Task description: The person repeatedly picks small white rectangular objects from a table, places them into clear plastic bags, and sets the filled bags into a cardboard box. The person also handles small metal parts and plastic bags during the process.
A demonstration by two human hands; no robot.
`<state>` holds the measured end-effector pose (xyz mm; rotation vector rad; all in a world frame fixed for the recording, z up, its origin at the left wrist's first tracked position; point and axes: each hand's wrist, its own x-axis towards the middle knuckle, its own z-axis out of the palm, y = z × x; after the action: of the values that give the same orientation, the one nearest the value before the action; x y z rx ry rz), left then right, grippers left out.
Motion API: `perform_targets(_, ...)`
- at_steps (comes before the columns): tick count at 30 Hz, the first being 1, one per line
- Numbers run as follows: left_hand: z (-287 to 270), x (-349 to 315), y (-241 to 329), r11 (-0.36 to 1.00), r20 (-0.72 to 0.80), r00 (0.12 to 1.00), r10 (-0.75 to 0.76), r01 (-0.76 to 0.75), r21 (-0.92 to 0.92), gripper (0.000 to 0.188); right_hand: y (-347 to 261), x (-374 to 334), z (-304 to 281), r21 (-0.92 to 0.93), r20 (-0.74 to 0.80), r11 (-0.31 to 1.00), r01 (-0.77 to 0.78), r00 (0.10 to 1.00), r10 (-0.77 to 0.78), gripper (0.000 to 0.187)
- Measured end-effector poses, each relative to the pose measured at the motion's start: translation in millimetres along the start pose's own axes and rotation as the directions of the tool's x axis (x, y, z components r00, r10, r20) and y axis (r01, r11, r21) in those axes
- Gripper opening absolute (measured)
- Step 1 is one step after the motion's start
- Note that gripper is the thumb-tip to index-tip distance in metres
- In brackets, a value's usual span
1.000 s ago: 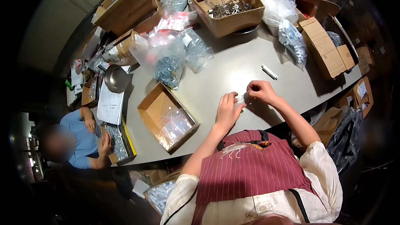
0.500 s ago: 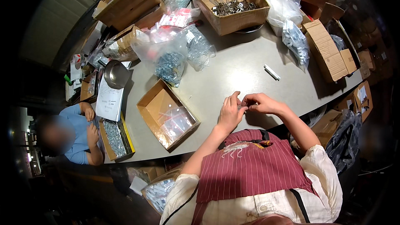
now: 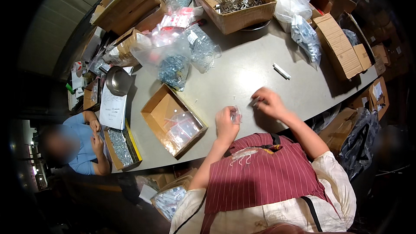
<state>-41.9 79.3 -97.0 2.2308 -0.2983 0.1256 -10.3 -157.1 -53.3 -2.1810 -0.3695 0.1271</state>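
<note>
My left hand (image 3: 227,125) is closed around a small clear plastic bag (image 3: 235,115) above the table's near edge. To its right, apart from it, my right hand (image 3: 269,103) hovers with bent fingers. A small dark metallic piece (image 3: 255,101) shows at those fingertips, too blurred to name. A tiny screw-like piece (image 3: 234,97) lies on the grey table (image 3: 242,69) just beyond my left hand. An open cardboard box (image 3: 155,112) stands left of my hands, with several small clear bags (image 3: 183,125) inside.
A white stick-shaped object (image 3: 281,71) lies to the right. At the back stands a cardboard box (image 3: 247,21) of metal parts, near plastic bags of hardware (image 3: 173,67). A co-worker in a blue shirt (image 3: 84,141) sits at left beside a box of small metal pieces (image 3: 118,145).
My hands have moved apart from close together. The left has drawn left and nearer with the clear bag now showing; the right has shifted right. The small screw-like piece now shows on the table.
</note>
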Motion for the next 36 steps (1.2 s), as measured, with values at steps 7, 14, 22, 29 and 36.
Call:
perform_targets(7,-21.9,2.8,3.1,0.815,0.174,0.949,-0.263,0.315,-0.485,0.044,38.4,6.3,-13.5,-0.452,-0.029,0.879,-0.154,0.987,0.158,0.021)
perform_targets(14,-45.1,17.6,16.4,0.467,0.275,0.896,-0.347,0.420,-0.778,0.045,-1.6,41.6,34.4,-0.291,0.020,0.949,0.122,0.992,-0.121,0.020)
perform_targets(22,-81.1,30.2,20.5,-0.211,0.445,0.868,-0.221,0.403,-0.890,0.037,-3.8,45.5,80.5,-0.543,0.112,0.829,0.137,0.990,-0.090,0.017)
perform_targets(29,-77.2,37.1,23.8,-0.151,0.531,0.844,-0.083,0.516,-0.843,0.028,23.2,37.5,40.0,-0.471,0.138,0.875,0.110,0.989,-0.050,0.019)
perform_targets(36,-27.1,32.6,41.5,0.770,0.365,0.900,-0.237,0.403,-0.494,0.025,-68.2,16.5,-12.7,0.126,-0.178,0.925,0.359,0.925,-0.335,0.010)
